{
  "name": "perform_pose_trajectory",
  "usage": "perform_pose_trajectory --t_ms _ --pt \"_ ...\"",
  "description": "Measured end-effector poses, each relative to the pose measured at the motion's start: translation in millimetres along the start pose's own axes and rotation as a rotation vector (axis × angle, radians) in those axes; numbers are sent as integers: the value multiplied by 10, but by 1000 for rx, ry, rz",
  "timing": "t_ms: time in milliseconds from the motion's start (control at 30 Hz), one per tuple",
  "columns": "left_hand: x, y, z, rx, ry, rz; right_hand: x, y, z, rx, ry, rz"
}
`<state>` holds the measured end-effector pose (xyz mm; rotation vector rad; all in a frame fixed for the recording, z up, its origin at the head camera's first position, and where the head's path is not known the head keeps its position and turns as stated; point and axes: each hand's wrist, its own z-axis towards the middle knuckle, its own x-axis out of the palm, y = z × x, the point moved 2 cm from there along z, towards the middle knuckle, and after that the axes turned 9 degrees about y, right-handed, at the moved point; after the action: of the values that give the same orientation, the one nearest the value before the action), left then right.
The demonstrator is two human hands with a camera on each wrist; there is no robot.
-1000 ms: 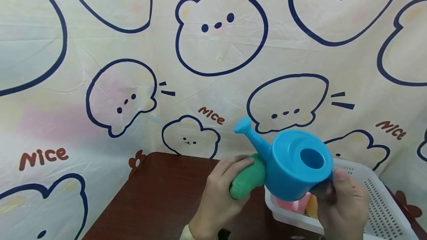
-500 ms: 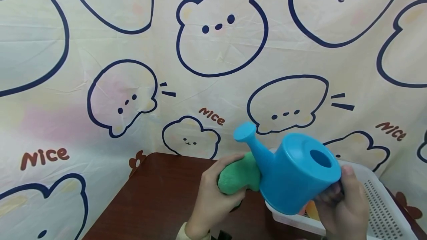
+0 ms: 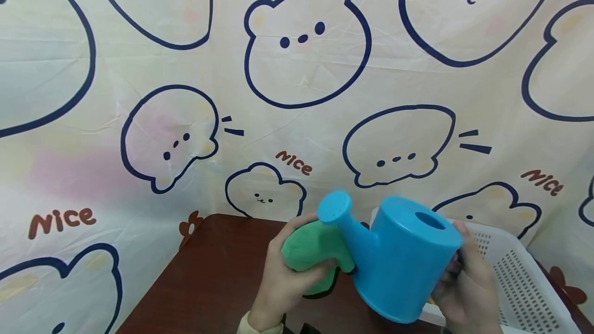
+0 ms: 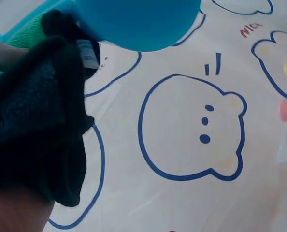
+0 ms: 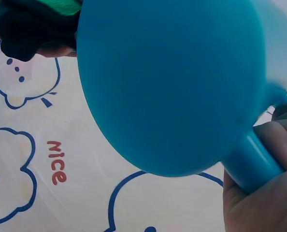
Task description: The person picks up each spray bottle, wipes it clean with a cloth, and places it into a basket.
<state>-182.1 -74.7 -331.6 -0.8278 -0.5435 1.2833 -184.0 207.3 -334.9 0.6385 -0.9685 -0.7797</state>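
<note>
In the head view my left hand (image 3: 276,285) grips a bunched green fuzzy cloth (image 3: 311,246), fingers behind it and thumb across its front. The left wrist view shows the cloth's dark underside (image 4: 27,101) with black edging and a small white label. My right hand (image 3: 471,285) holds a light blue watering can (image 3: 401,267) by its handle, raised and tilted, spout toward the left. The handle (image 5: 254,159) sits within the curled right fingers in the right wrist view. Against the spout side of the can rests the cloth; their exact contact is partly hidden.
Behind the right hand stands a white perforated basket (image 3: 529,272), its contents mostly hidden by the can. Below is a dark brown table (image 3: 204,272). A pale cartoon-printed sheet (image 3: 301,71) hangs behind it.
The watering can has come lower and turned, so more of its side shows and its top opening less. My left hand and the cloth have shifted left and slightly down.
</note>
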Motion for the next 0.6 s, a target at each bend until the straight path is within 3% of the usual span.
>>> perform_pose_trajectory --t_ms 133,433,600 --pt "-42 -23 -12 40 -21 -26 36 -30 8 62 -26 -32" --pt "-72 -33 -29 93 -48 -146 48 -55 42 207 -54 49" --pt "-70 -8 -35 120 -41 -154 46 -64 55 199 -65 53"
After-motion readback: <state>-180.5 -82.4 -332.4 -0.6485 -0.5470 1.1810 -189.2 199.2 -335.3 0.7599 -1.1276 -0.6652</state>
